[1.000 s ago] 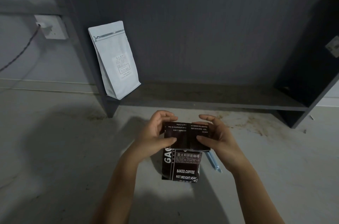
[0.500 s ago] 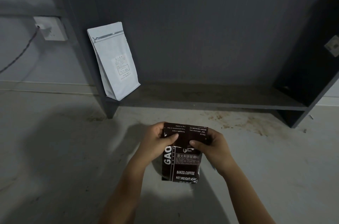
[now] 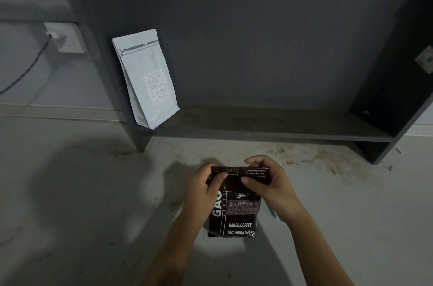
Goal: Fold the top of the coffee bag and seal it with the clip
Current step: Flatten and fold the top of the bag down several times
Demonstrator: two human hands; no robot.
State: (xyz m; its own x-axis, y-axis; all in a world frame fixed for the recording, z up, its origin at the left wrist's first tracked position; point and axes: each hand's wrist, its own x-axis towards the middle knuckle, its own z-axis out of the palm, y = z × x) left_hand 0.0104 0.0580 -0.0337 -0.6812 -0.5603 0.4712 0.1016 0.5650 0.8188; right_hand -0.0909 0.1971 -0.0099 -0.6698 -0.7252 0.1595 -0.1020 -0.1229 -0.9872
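A dark coffee bag (image 3: 236, 217) with white print stands on the pale floor in front of me. Its top is folded over toward me into a flat band. My left hand (image 3: 202, 188) pinches the left end of that fold, thumb on the front. My right hand (image 3: 268, 182) grips the right end, fingers curled over the top and thumb pressing the front. A pale blue clip (image 3: 274, 214) lies on the floor just right of the bag, mostly hidden behind my right wrist.
A white coffee bag (image 3: 146, 79) leans upright at the left end of a low dark shelf (image 3: 269, 131). A wall socket (image 3: 68, 38) with a cable sits at the far left. Brown stains mark the floor before the shelf.
The folded top has been rolled down lower and both hands have closed tighter onto its ends. The clip is now mostly covered by my right wrist.
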